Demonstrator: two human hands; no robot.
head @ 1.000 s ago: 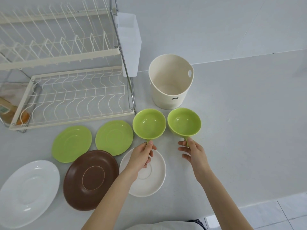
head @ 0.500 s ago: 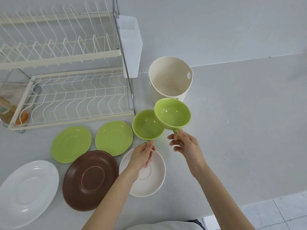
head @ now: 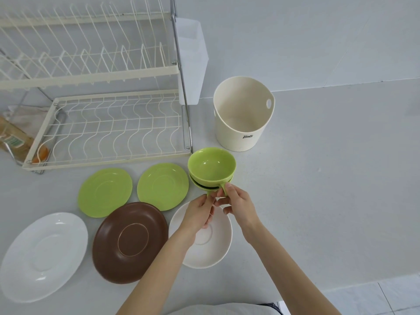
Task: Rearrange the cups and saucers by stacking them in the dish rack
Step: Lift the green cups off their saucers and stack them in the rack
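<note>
Cream bucket (head: 243, 114) labelled "Bines", behind nested green cups (head: 211, 169).

One cup (head: 211, 165) sits nested in another cup (head: 204, 187), right of five saucers (head: 162, 186), rack (head: 109, 130) behind, tub (head: 243, 114) further right.

I see two lime-green cups (head: 211, 167), nested, plain and glossy inside. Two saucers match them in lime green: left green saucer (head: 105, 192), right green saucer (head: 162, 186). The brown saucer (head: 130, 242) is matte chocolate with a thin pale ring round its centre well. I note a white saucer (head: 43, 255) at far left and an off-white saucer (head: 211, 246) under the wrists. The dish rack (head: 109, 130) is cream-coated wire with chrome uprights. The bucket (head: 243, 114) is cream with small dark script lettering. The countertop (head: 329, 178) is pale grey, faintly speckled.
</note>
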